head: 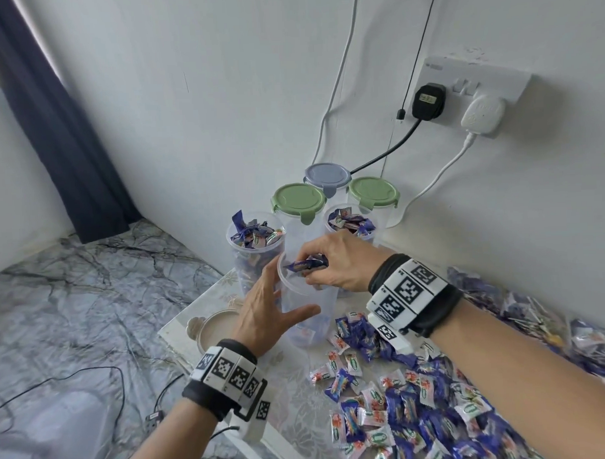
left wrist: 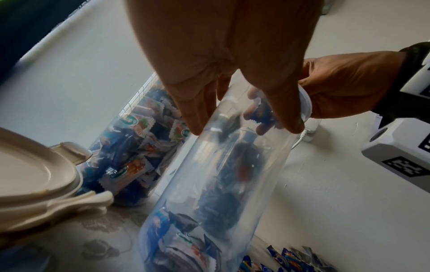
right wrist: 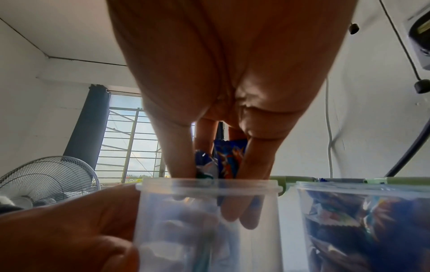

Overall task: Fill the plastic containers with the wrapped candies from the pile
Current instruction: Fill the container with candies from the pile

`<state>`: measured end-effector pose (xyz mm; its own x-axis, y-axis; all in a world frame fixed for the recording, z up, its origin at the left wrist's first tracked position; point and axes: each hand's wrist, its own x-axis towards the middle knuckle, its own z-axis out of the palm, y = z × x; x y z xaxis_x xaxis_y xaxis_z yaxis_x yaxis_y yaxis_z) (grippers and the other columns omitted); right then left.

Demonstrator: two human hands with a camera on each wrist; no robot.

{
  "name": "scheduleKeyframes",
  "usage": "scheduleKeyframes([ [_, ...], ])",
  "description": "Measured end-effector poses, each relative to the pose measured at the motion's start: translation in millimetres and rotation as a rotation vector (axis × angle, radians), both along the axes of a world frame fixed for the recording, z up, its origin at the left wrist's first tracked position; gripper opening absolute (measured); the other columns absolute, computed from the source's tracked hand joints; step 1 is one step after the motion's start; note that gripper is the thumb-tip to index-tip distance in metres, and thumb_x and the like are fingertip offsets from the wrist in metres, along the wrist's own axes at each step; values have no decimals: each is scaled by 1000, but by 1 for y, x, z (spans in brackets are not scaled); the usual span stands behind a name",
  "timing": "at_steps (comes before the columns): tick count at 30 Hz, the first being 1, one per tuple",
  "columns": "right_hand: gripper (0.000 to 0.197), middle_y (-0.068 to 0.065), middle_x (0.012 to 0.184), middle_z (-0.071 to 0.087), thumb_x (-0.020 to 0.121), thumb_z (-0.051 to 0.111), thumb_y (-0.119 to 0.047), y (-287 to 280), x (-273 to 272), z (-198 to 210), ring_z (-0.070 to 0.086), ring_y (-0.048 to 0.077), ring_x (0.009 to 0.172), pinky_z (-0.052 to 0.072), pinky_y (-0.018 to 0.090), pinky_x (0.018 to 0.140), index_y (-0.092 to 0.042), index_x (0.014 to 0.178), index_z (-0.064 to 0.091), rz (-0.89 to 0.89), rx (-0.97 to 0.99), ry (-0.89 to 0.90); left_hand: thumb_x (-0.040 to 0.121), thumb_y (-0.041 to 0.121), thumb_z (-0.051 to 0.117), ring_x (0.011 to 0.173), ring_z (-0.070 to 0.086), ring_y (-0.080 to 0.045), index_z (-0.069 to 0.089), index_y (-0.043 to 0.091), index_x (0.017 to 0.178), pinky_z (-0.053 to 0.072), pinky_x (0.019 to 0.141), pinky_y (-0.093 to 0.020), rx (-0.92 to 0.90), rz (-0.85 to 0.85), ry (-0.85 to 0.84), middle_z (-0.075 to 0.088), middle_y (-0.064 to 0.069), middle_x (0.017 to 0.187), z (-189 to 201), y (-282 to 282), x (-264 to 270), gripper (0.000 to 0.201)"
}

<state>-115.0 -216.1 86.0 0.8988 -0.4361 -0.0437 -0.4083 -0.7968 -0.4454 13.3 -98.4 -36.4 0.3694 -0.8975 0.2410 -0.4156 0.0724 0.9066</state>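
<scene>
Dropping a handful is the step in hand: the right hand [head: 333, 262] hangs over the mouth of the tall clear plastic container [head: 306, 315], its fingers [right wrist: 253, 165] curled round a few blue wrapped candies [head: 305, 264], with the fingertips already dipped just inside the rim. The left hand [head: 263, 313] steadies the container from the side, thumb on the near wall and the fingers [left wrist: 197, 110] lying fairly straight against the far wall, a loose cradle rather than a tight clasp.

The container stands upright on the worktop [head: 290, 401], its long axis vertical and its open mouth pointing straight up at the right fingers. Only a shallow layer of candies shows at its bottom, well below those fingers, so it looks mostly unfilled.

The next move seems to call for loosening the right fingers so the candies fall clear, then lifting them out without catching the rim, while the left hand keeps the light container from tipping. After that, a reach back to the loose pile of blue and white wrapped candies [head: 420, 407], which lies behind and below the right wrist. Two open clear containers heaped with candies [head: 257, 237] stand just beyond the fingers.
</scene>
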Motion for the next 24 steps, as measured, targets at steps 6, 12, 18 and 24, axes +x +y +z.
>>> scheduleKeyframes([
  [6, 34, -2, 102, 72, 81, 72, -22, -4, 2, -5, 57, 3, 83, 39, 14, 73, -25, 116, 71, 15, -15, -19, 66, 44, 87, 124, 56, -9, 32, 24, 148, 52, 101, -35, 2, 21, -22, 55, 4, 138, 1, 0, -1, 101],
  [12, 38, -9, 92, 67, 85, 67, -19, -1, -2, -5, 40, -19, 60, 27, 4, 67, -27, 122, 67, 15, -60, -84, 66, 46, 86, 131, 51, -13, 30, 24, 149, 50, 103, -34, 4, 28, -33, 50, -2, 144, -2, 1, -1, 102],
  [18, 37, -1, 110, 72, 88, 62, -16, 1, -7, -6, 67, 11, 94, 42, 18, 80, -29, 122, 66, 2, -52, -129, 68, 40, 86, 131, 51, -13, 29, 24, 150, 49, 103, -31, 3, 26, -36, 49, -1, 145, -1, 1, -3, 101],
  [24, 27, 1, 113, 71, 91, 63, -16, -1, -23, -7, 68, 14, 93, 54, 31, 88, -20, 116, 70, -61, -57, -266, 68, 42, 86, 130, 51, -13, 28, 24, 150, 49, 103, -32, 6, 13, -39, 49, 1, 145, 0, 2, -3, 102],
])
